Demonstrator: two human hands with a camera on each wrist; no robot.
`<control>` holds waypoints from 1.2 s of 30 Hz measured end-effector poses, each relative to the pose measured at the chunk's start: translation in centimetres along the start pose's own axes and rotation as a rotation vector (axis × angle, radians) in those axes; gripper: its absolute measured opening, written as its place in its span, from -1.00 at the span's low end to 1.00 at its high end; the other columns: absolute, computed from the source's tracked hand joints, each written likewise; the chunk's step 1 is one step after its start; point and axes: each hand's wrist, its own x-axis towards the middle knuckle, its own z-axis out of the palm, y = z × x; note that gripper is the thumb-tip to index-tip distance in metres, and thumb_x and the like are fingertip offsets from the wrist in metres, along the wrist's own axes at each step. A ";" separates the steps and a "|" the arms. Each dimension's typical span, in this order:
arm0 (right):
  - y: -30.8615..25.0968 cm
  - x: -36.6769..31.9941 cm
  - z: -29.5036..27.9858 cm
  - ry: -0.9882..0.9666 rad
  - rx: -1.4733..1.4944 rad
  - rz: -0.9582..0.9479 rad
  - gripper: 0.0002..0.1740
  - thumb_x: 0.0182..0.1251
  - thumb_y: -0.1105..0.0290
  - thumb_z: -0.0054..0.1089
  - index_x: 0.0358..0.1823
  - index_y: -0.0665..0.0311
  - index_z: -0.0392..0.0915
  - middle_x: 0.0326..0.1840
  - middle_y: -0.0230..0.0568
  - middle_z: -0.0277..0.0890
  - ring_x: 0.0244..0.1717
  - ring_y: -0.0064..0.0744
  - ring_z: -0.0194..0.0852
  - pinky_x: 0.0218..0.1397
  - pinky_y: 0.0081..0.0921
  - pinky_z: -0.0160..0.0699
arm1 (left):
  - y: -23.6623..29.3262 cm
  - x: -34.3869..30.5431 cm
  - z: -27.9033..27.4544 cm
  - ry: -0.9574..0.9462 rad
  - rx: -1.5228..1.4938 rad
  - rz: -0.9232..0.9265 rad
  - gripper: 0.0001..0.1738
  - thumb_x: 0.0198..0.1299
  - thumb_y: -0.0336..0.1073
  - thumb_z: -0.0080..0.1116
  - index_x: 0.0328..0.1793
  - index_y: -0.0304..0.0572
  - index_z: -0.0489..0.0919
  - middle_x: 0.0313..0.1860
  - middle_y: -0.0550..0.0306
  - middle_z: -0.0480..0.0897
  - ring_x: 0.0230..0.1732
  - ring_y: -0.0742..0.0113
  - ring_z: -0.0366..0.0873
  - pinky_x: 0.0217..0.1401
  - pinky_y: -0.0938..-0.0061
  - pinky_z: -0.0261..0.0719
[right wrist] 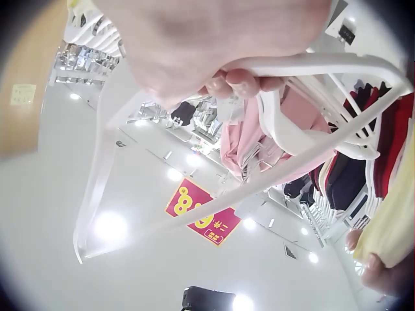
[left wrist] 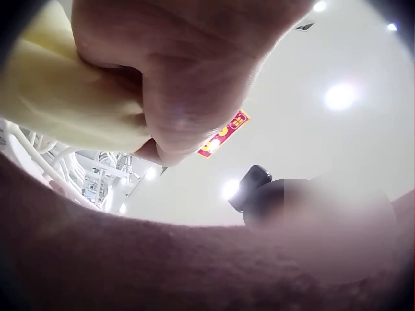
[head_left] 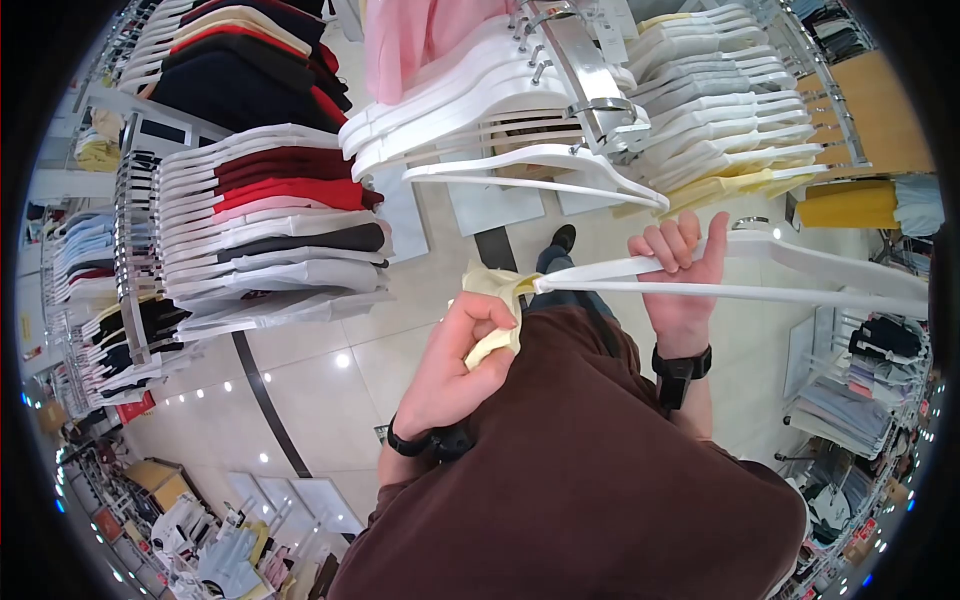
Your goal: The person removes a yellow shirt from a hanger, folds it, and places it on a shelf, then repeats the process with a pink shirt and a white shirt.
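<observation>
My left hand [head_left: 455, 355] grips a bunched pale yellow garment [head_left: 490, 283], with fingers curled into the cloth. In the left wrist view the fabric [left wrist: 61, 97] hangs out of the fist, its full shape hidden. A white hanger [head_left: 820, 294] with a straight lower bar is held level by my right hand [head_left: 685, 275], whose fingers curl over one shoulder arm near the middle while the thumb points up. The hanger's left tip meets the yellow cloth, and its other end extends to the right, well past the hand.
Ahead, a metal rack arm [head_left: 590, 85] carries several white hangers [head_left: 530, 160] and a pink garment [head_left: 425, 40]. Dark and red clothes [head_left: 290, 170] hang at left, pale ones [head_left: 720, 110] at right. Tiled floor [head_left: 320, 370] shows between the racks.
</observation>
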 end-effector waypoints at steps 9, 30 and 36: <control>1.7 -0.3 -2.6 0.060 0.020 0.076 -0.42 0.75 -0.16 -0.11 -0.43 0.05 0.25 -0.61 -0.58 -0.08 -0.51 -0.62 -0.09 -0.08 -0.46 0.21 | 0.0 -1.2 -0.3 -0.053 -0.145 0.070 -0.65 0.30 -0.57 0.20 0.16 -0.19 0.42 -0.07 0.22 0.54 -0.15 0.57 0.44 -0.05 0.57 0.42; 7.6 0.3 -8.4 0.069 -0.680 -0.100 -0.61 0.70 0.16 0.08 -0.35 0.03 0.19 -0.45 -0.51 0.10 -0.39 -0.55 0.09 -0.20 -0.48 0.22 | 1.7 -2.0 0.4 0.052 -0.393 0.284 -0.62 0.32 -0.25 0.41 0.08 -0.19 0.45 0.11 -0.17 0.68 0.04 0.26 0.61 0.20 0.31 0.57; 4.3 0.5 -8.7 0.050 -1.001 -0.331 -0.89 0.56 0.47 0.20 -0.23 0.20 0.50 -0.26 -0.55 0.42 -0.22 -0.73 0.28 -0.19 -0.62 0.23 | 3.0 -2.5 -2.1 0.417 0.127 0.297 -0.56 0.34 -0.38 0.32 0.28 -0.29 0.47 -0.02 0.02 0.68 0.10 0.28 0.63 0.30 0.37 0.54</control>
